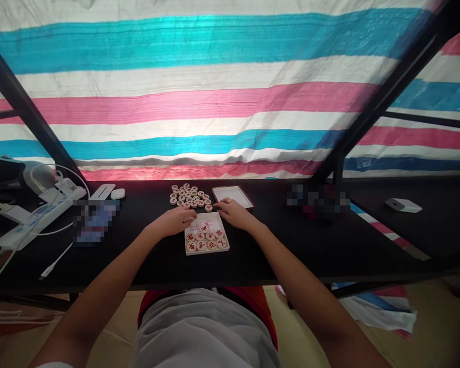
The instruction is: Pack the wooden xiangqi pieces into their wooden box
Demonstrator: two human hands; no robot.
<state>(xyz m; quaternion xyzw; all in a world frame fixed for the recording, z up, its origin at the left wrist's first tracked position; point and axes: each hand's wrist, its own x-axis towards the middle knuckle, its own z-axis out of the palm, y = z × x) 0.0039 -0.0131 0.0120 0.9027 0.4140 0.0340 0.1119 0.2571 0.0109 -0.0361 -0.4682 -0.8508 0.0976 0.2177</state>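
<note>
A shallow pale box [226,243] lies on the black table [291,245] in front of me, with several round wooden chess pieces marked in red [206,240] lined up in its near half. My left hand [178,220] rests at the box's upper left corner, fingers curled over a piece [193,221] there. My right hand [232,210] reaches to the near edge of a loose pile of pieces [189,197] behind the box, its fingertips at a piece [209,207]. The box's lid [233,197] lies just behind the right hand.
White power strips and cables [38,214] crowd the table's left end, with a white mouse [117,193] beside them. A small white box [403,205] sits far right. A striped tarp [214,102] hangs behind the table, crossed by black frame bars [368,117].
</note>
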